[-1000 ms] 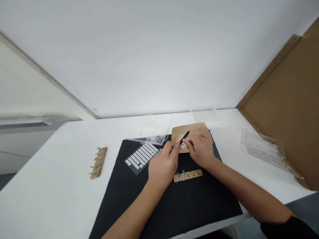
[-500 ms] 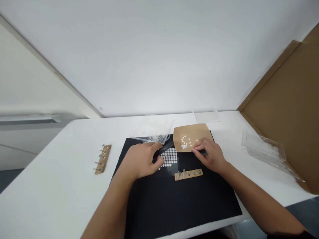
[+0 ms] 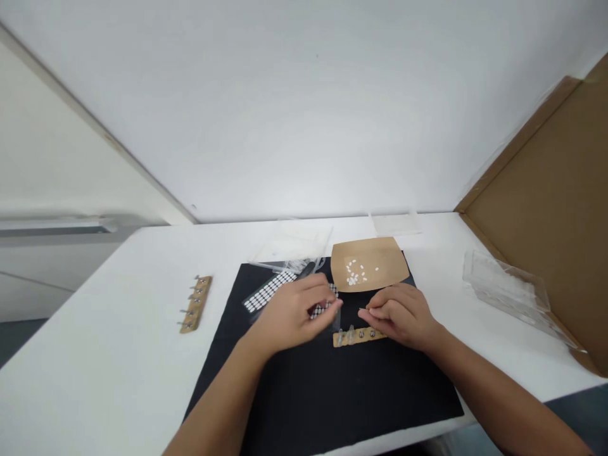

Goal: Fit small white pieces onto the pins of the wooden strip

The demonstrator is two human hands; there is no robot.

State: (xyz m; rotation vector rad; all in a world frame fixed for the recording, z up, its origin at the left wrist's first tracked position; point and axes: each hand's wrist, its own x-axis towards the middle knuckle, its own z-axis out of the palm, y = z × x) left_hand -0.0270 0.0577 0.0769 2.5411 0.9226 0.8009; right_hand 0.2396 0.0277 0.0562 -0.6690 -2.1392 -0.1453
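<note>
My left hand (image 3: 301,310) is over the black mat (image 3: 294,392), its fingers curled and thumb and index tips drawn together; whatever they may hold is hidden. Beneath it lies a sheet of white oval stickers (image 3: 319,310), partly covered. My right hand (image 3: 401,313) pinches a small pale piece at its fingertips, too small to name. Just under those fingertips is a wooden strip (image 3: 358,337) with clear tips on two of its metal posts, its right end hidden. Behind my right hand, a brown paper sheet (image 3: 375,253) carries loose white ovals (image 3: 352,278).
Another sticker sheet (image 3: 270,290) lies at the mat's back left, beside a dark slim object (image 3: 308,271). Clear plastic bags (image 3: 292,244) sit behind. A second wooden strip (image 3: 196,304) is at left, a clear plastic box (image 3: 506,285) at right near a cardboard panel (image 3: 555,209).
My left hand has let go of the dark slim object and moved right. My right hand has come from the brown sheet toward the wooden strip. The left sticker sheet is now uncovered.
</note>
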